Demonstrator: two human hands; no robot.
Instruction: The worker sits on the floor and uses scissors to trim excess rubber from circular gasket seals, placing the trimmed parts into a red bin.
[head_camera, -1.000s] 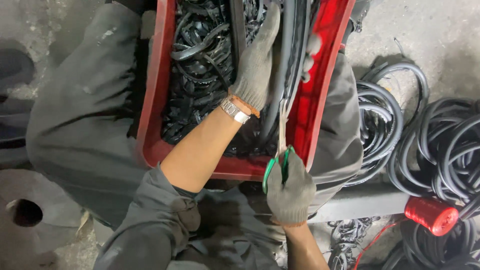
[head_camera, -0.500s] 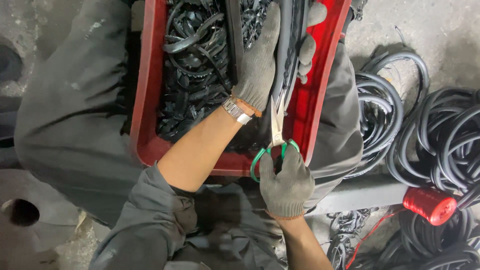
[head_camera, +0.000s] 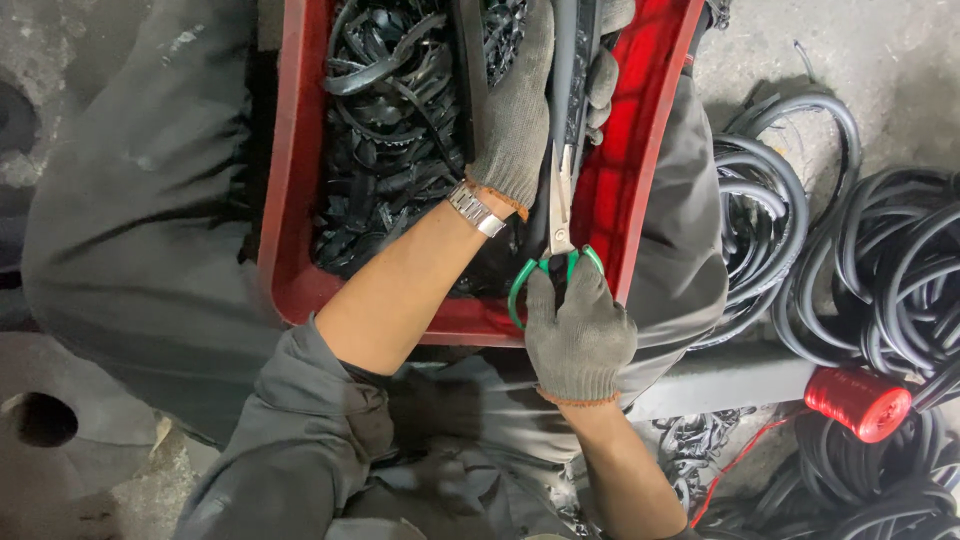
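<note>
At frame centre, the right hand (head_camera: 580, 335) grips green scissors (head_camera: 558, 235); the left hand (head_camera: 525, 110) clasps the black rubber strip (head_camera: 562, 75) over the red crate (head_camera: 640, 150). Blades near gloved fingers risk a nick.

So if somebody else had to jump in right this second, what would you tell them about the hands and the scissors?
Left hand: gloved, gripping the black rubber strip over the red crate.
Right hand: gloved, fingers in the green-handled scissors, blades along the strip and pointing away from the body.
Done: the crate, resting on the lap, holds many black rubber offcuts.
Left: coils of black tubing lie on the floor at the right, beside a red spool.
</note>
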